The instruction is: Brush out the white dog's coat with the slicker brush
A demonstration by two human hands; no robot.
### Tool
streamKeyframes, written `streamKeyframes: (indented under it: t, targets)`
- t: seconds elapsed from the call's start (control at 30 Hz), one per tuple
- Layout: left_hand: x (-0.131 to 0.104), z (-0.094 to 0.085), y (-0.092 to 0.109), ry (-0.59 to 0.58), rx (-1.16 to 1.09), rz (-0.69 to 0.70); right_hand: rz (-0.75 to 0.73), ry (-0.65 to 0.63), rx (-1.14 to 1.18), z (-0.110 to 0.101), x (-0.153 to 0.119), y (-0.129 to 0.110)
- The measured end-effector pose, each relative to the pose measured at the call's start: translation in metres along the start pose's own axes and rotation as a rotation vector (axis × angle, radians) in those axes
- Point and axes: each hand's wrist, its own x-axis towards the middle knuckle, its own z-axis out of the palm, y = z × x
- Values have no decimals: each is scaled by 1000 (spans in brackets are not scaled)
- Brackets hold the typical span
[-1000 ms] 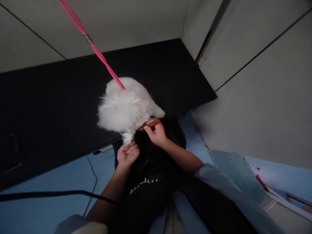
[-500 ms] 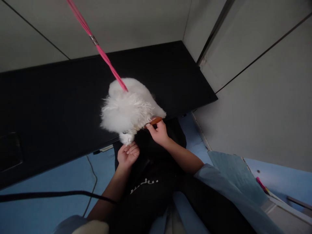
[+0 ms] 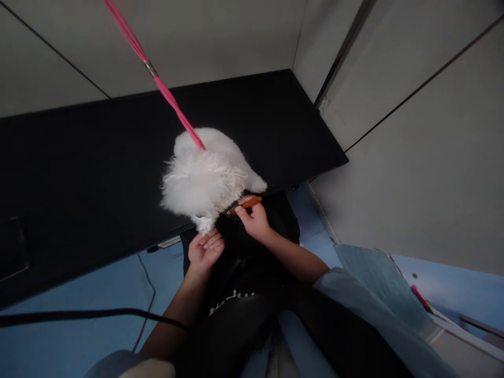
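A fluffy white dog is on the black table at its near edge, with a pink cord running down to its neck area. My left hand has its fingers closed on the dog's paw, which reaches past the edge. My right hand grips an orange-brown handle of a tool. The tool's dark head points left, close to the fur under the dog's head; its exact shape is too dark to make out.
The black table stands against grey wall panels. A dark cable crosses at lower left. On the blue floor lies a thin cord. A pink item is at lower right.
My right hand and the tool have dropped slightly; the handle has turned and its dark head now shows below the fur. My left hand stays on the paw.
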Motion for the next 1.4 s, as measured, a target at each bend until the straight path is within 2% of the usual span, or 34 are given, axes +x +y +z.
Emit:
streamKeyframes:
  t: [0.13,0.23,0.27,0.37,0.43,0.5,0.6,0.73,0.83,0.87,0.97,1.1,1.2,1.33,1.4]
  targets:
    - [5,-4,2,-2,146,-20,86,-50,122,1,-10,11]
    - [10,-8,5,-88,270,17,117,102,125,-2,-13,19]
    - [11,-9,6,-122,318,41,110,96,130,-3,-13,21]
    - [15,-10,8,-198,452,108,125,-48,191,-4,-8,24]
    - [15,-9,9,-227,499,137,138,17,225,-5,-4,25]
    - [15,-8,9,-226,531,155,136,39,239,-5,-1,25]
    - [14,-6,9,-209,586,180,127,-122,219,-6,0,23]
    - [13,-6,9,-234,648,238,85,-18,156,-5,0,15]
    - [13,-7,12,-217,734,264,66,-127,135,-3,-1,9]
    - [13,-7,12,-212,755,274,67,-124,123,-2,-1,8]
    - [12,-6,14,-222,780,292,19,-34,94,-1,-1,6]
    - [12,-6,13,-223,747,272,-11,-62,82,-4,-1,6]
    - [13,-7,10,-183,686,238,-18,48,64,-6,-2,4]
    - [15,-8,8,-182,657,215,5,-97,67,-4,-5,3]
    - [14,-7,8,-189,655,207,47,-28,55,-4,-7,3]
